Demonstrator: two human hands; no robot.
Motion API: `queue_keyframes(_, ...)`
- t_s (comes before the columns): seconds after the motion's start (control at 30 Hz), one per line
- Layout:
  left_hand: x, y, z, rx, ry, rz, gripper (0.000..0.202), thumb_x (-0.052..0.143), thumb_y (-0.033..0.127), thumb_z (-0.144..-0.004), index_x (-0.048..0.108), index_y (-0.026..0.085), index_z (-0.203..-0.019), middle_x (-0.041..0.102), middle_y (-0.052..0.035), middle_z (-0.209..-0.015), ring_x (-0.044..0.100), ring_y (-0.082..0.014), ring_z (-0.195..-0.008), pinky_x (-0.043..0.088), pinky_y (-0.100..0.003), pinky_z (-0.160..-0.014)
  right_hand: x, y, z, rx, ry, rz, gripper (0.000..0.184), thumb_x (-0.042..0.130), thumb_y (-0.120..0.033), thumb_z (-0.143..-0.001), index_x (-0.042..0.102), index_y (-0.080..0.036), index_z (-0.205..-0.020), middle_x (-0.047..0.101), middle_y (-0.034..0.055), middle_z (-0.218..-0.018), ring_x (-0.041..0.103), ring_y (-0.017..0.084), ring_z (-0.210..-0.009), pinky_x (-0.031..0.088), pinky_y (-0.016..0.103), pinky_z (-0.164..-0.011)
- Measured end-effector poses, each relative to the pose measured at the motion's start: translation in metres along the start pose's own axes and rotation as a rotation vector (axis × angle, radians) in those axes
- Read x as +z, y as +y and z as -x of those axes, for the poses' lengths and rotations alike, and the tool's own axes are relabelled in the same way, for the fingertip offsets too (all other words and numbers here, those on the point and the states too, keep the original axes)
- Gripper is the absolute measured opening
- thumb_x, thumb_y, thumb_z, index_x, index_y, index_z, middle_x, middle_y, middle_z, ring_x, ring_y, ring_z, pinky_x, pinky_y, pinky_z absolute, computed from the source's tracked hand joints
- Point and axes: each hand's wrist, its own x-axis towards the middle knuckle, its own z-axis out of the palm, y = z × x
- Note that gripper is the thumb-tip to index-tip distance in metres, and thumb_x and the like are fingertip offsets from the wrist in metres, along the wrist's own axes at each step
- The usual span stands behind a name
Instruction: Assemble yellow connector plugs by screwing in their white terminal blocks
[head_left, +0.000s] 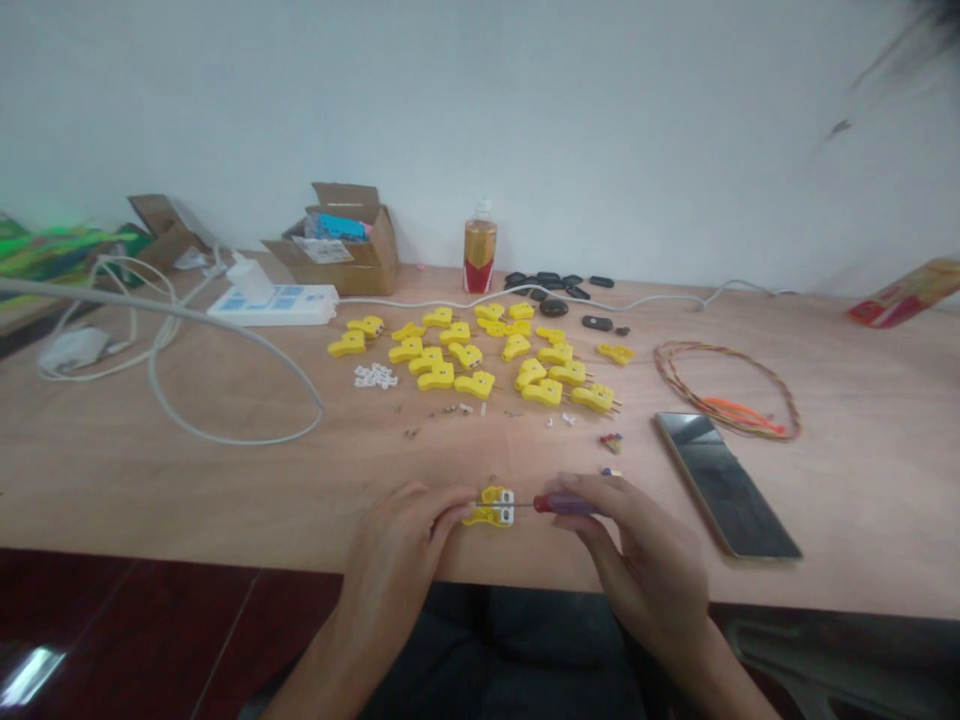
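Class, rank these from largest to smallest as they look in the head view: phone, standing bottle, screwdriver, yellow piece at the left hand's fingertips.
1. Phone
2. Standing bottle
3. Screwdriver and yellow piece: both partly covered and too close to rank.

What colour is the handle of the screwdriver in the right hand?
The handle is red at the front, purplish behind; see the head view.
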Motion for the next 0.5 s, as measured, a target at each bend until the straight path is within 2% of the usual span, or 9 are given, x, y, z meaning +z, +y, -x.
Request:
queue_keyframes(0.27,0.0001,0.0006,0.0019,0.012,0.011,-0.018,0.024,0.073,0.009,-0.093,0.085,0.028,-0.102,0.086,-0.0009,-0.099,0.079,-0.0275,-0.088,0.062,-0.04,-0.084,-0.0002,-0.0052,-0.0039,-0.036,0.021,-0.008,0.04,0.063,-0.004,-0.098,0.069,-0.026,-0.131,0.083,0.0056,-0.103,0.082,0.02,-0.091,0.068,0.028,-0.076)
queue_keyframes(0.5,-0.0005,0.0033,0.0023,0.036,0.025,-0.037,0.027,0.074,0.007,-0.092,0.085,0.029,-0.102,0.085,0.0008,-0.097,0.079,-0.0259,-0.085,0.062,-0.038,-0.081,0.0019,-0.004,-0.0058,-0.061,-0.021,-0.045,0.047,0.061,-0.002,-0.099,0.065,-0.026,-0.139,0.082,0.006,-0.108,0.08,0.017,-0.097,0.067,0.026,-0.083)
